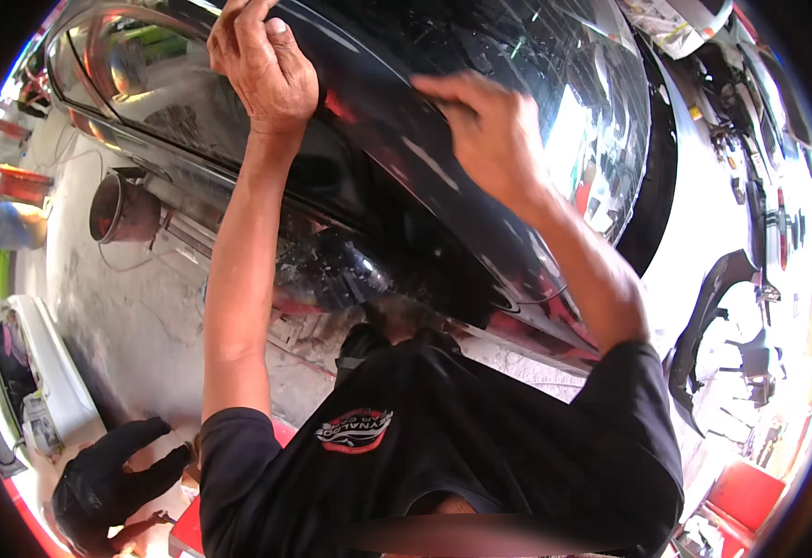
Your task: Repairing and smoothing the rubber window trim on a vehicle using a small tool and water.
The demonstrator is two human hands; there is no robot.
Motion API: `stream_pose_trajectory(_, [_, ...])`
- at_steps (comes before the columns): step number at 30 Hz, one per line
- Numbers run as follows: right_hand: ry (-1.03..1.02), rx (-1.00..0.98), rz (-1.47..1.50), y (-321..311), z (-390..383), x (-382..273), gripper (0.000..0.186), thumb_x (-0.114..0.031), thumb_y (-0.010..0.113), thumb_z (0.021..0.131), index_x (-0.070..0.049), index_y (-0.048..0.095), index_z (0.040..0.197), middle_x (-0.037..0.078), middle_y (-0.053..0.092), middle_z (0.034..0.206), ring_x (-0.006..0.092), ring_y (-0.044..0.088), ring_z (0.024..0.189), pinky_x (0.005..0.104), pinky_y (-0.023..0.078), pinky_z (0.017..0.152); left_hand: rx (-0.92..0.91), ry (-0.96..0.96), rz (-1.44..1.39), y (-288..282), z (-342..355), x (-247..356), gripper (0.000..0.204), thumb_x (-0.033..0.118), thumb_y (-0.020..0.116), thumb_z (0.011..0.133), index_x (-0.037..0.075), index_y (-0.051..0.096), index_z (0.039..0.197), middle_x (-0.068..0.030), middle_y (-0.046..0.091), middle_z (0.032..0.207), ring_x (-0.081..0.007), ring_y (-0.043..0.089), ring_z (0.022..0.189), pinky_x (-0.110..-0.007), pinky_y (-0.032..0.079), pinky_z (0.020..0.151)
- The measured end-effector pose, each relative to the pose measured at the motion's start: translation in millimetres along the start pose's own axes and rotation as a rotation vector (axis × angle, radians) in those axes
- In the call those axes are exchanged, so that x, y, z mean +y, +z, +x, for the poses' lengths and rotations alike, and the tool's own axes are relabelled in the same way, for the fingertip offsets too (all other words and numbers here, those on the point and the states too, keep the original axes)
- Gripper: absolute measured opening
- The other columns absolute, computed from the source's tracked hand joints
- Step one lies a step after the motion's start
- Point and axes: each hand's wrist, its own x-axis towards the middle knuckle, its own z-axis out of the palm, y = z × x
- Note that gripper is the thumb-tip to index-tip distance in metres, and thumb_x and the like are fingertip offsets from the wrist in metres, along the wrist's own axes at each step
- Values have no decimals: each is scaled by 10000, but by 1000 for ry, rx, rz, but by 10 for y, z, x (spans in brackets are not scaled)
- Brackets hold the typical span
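Note:
A glossy black car body (pixel 406 177) stretches across the upper middle, with a side window (pixel 145 60) to the left and a large glass pane (pixel 554 56) to the right. My left hand (pixel 264 70) is up at the roof edge above the side window, its fingers curled in and the thumb against them. Whatever it may grip is hidden. Over the dark strip beside the large pane, my right hand (pixel 494 130) is blurred by motion, index finger pointing left along the surface. I cannot make out anything in it.
A dark bucket (pixel 125 209) stands on the grey floor (pixel 145 307) to the left. A white panel (pixel 52 367) and a person in black (pixel 113 484) are at lower left. A black curved car part (pixel 703 325) and a red box (pixel 745 493) are on the right.

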Motion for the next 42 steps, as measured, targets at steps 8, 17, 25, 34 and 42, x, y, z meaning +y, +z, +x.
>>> stream_pose_trajectory(8, [-159, 166, 8, 394, 681, -3, 303, -30, 629, 813, -37, 787, 1071, 220, 747, 1003, 387, 736, 870, 423, 599, 838, -119, 81, 97, 57, 80, 90, 341, 146, 434, 1024, 33, 673, 1239, -174, 643, 1341, -363, 561, 1281, -465, 367, 1140])
stream_pose_trajectory(17, [128, -91, 23, -883, -1549, 445, 383, 111, 592, 839, -47, 764, 1142, 173, 731, 1042, 359, 722, 928, 407, 586, 844, -425, 472, 69, -17, 67, 331, 237, -24, 577, 876, 84, 742, 1008, -69, 721, 1075, -291, 675, 1123, -434, 521, 1027])
stream_pose_trajectory(25, [637, 109, 150, -1671, -2492, 633, 295, 64, 648, 906, -40, 770, 1154, 125, 761, 988, 163, 697, 830, 273, 522, 785, -663, 477, -189, -68, -1151, 2275, 226, 151, 615, 739, 54, 679, 933, -78, 619, 972, -294, 601, 1003, -493, 487, 988])
stream_pose_trajectory(34, [509, 126, 244, -1821, -2891, 683, 254, 26, 689, 916, -27, 766, 1152, 84, 754, 958, 123, 660, 825, 249, 503, 792, -837, 258, -383, -285, -1994, 3316, 328, 64, 572, 906, 44, 655, 1223, -132, 636, 1279, -342, 588, 1263, -522, 447, 1123])
stream_pose_trajectory(42, [536, -105, 530, -1579, -2847, 470, 210, 20, 709, 918, 27, 752, 1124, 54, 738, 995, 78, 608, 800, 236, 489, 758, -922, 257, -441, -863, -2291, 3023, 474, 140, 604, 897, 49, 545, 1358, -174, 510, 1524, -351, 470, 1443, -514, 428, 1163])
